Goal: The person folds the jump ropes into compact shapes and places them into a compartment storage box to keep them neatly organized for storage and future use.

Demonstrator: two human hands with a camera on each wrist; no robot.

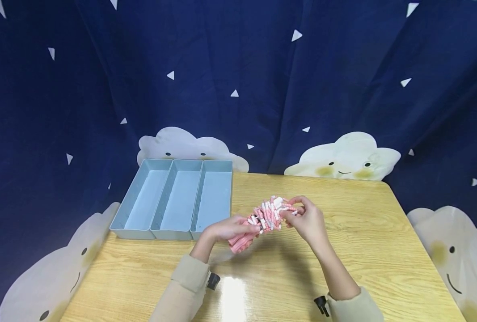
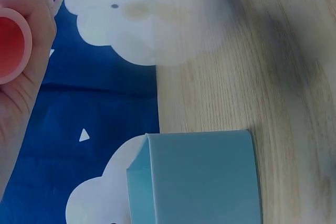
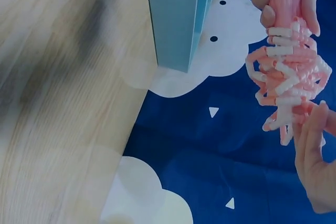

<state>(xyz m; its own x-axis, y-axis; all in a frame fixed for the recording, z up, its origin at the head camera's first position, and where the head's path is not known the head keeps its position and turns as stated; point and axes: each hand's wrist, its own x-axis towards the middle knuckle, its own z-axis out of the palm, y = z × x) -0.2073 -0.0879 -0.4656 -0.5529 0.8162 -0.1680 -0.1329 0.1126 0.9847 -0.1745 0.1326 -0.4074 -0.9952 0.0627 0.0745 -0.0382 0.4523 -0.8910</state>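
A bundled pink-and-white beaded jump rope [image 1: 267, 217] is held up above the table between both hands. My left hand [image 1: 228, 228] grips its pink handles [image 1: 240, 243]. In the left wrist view, the round, hollow end of one handle [image 2: 25, 51] faces the camera. At the bundle's other end, my right hand [image 1: 310, 222] pinches a beaded strand between thumb and fingers. The right wrist view shows the beaded strands [image 3: 286, 77] looped and wrapped around one another, between the two hands. Part of the handles is hidden by the left fingers.
Three light-blue open bins [image 1: 173, 234] stand side by side at the left of the wooden table [image 1: 363, 232], left of the hands. A dark blue curtain [image 1: 262, 67] with white triangles and clouds hangs behind the table and along its sides.
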